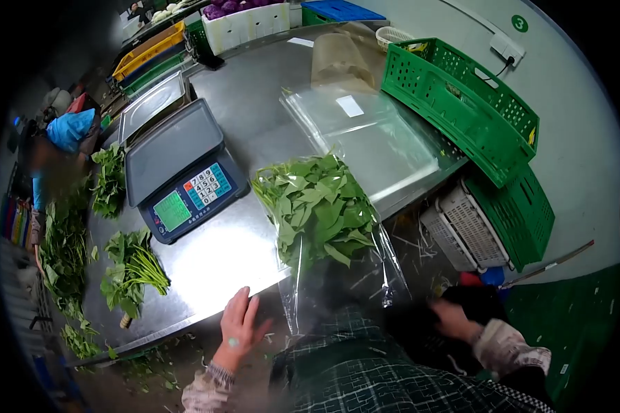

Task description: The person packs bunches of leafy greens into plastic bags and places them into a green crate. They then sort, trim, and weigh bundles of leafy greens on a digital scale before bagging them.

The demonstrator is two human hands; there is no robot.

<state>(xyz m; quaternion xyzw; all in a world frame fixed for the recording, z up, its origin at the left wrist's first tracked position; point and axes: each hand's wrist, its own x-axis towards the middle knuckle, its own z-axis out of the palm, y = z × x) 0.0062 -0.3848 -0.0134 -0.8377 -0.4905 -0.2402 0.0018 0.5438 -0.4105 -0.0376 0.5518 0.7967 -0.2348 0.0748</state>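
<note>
Bagged greens (320,206) at counter (251,79) edge, mouth overhanging; left hand (238,325) forward near edge, fingers spread, empty; right hand (456,321) out right, fingers blurred, can't tell; scale (198,195) left, plastic bags (375,131) beyond, green crate (444,103) right

In front of me: metal worktop (244,86), bright glare (213,265) near its front edge. Pale wall (565,103) to my right; round green "3" sign (520,24) and socket (505,48) mounted on it. Floor (582,330) at lower right green.
</note>
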